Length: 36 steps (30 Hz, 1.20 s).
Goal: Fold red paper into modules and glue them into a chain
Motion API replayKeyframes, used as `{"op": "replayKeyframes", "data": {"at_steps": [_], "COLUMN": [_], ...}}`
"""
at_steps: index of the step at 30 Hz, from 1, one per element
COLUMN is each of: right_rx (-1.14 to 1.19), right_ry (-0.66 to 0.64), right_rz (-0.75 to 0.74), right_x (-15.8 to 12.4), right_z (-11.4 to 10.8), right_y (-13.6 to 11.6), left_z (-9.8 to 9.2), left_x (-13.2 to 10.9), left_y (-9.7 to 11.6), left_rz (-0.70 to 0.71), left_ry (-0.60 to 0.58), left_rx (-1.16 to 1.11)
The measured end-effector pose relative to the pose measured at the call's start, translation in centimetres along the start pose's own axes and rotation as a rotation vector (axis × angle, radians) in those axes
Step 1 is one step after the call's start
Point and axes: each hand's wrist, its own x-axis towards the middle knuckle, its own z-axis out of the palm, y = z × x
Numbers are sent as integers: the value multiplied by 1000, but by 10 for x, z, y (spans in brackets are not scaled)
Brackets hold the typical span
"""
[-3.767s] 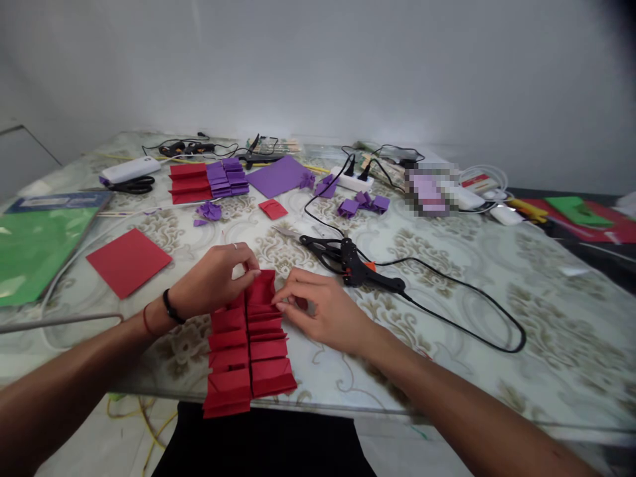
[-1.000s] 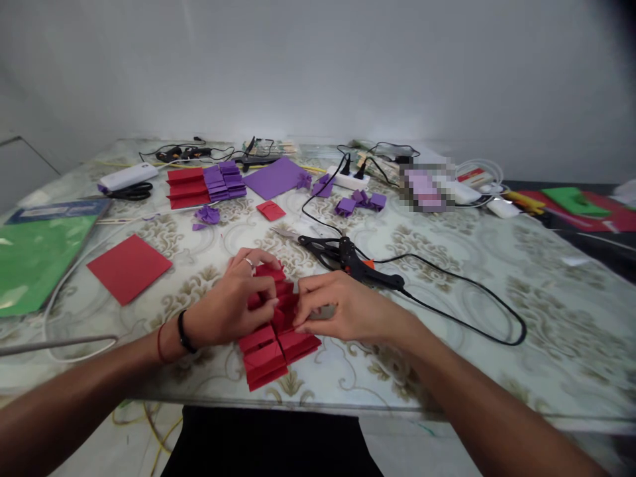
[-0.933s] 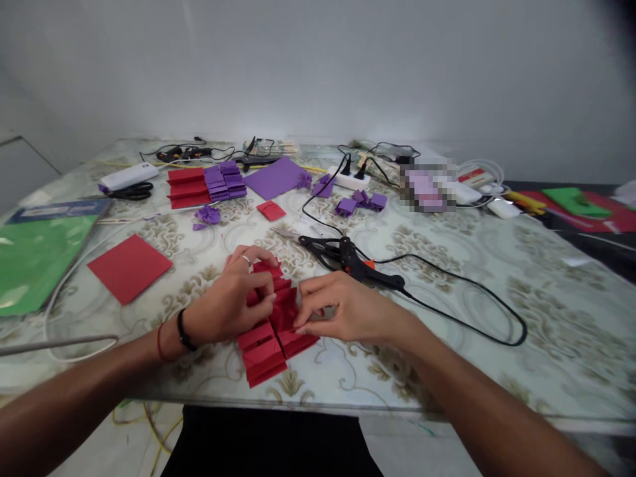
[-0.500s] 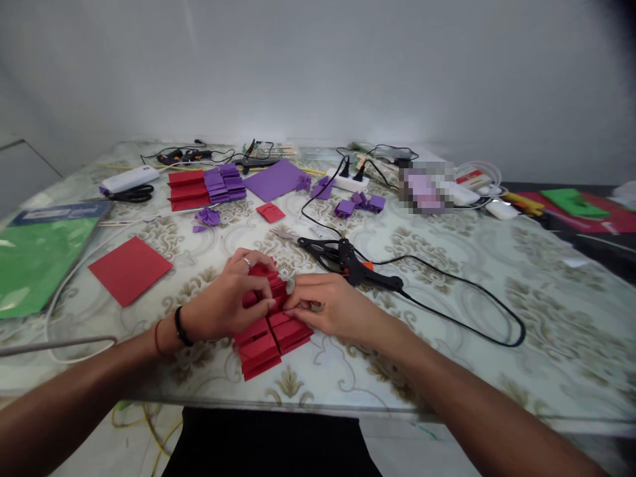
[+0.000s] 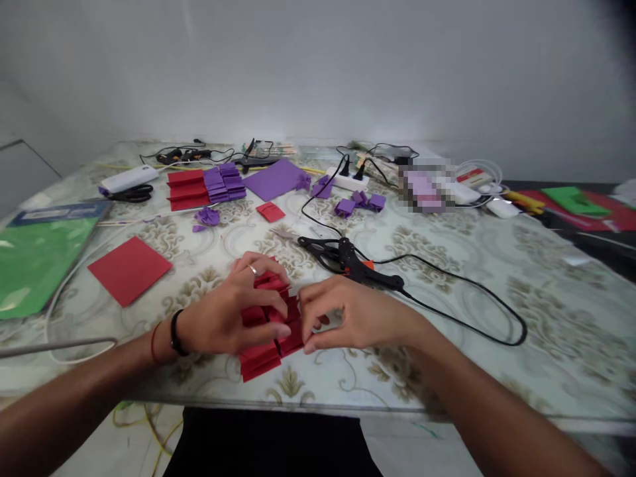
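Centrally, pleated red paper lies on the patterned table, grey wall behind.

A paper-craft corner in a plain room, more like a home than a shop
A tabletop with a floral-patterned cover stands against a bare white wall; on it lie a red square sheet, a purple sheet, green sheets, pleated red paper near the front edge, scissors, a corded glue gun and a power strip with plugs in it
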Motion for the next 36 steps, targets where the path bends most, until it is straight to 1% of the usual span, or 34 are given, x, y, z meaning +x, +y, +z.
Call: {"op": "replayKeyframes", "data": {"at_steps": [1, 3, 4, 8, 14, 18, 21, 23, 25, 27, 29, 32, 36], "right_rx": [-11, -72, -99, -160, -237, -215, -262, -269, -237, -198, -174, -160, -184], "right_ry": [-33, -49, -43, 41, 176, 168, 185, 201, 210, 199, 171, 156, 230], "right_rz": [21, 64, 78, 87, 23, -25, -22, -26, -32, -43, -55, -68, -75], "right_x": [0, 1, 2, 5, 7, 6, 6, 6, 5, 5, 4, 4, 3], "right_z": [0, 3, 5, 13, 21, 21, 21, 21, 19, 17, 15, 14, 17], "right_y": [1, 5, 8, 13, 15, 18, 19, 18, 16, 13, 12, 12, 13], "left_z": [1, 6, 8, 14, 14, 15, 15, 14, 12, 10, 8, 5, 4], "left_x": [0, 0, -1, -2, -2, -2, -2, -2, -2, -2, -1, -1, -1], "left_y": [2, 3, 3, -3, -6, -7, -8, -9, -10, -12, -14, -16, -16], "left_rz": [24, 48, 52, -16, -36, -73, -95, -101, -107, -124, -143, -153, -144], "left_ry": [-23, -55, -53, -39, -23, -15, -28, -8, 50, 118, 159, 167, 143], "left_rx": [-1, 5, 15, 61, 104, 123, 127, 120, 126, 145, 165, 163, 129]}}
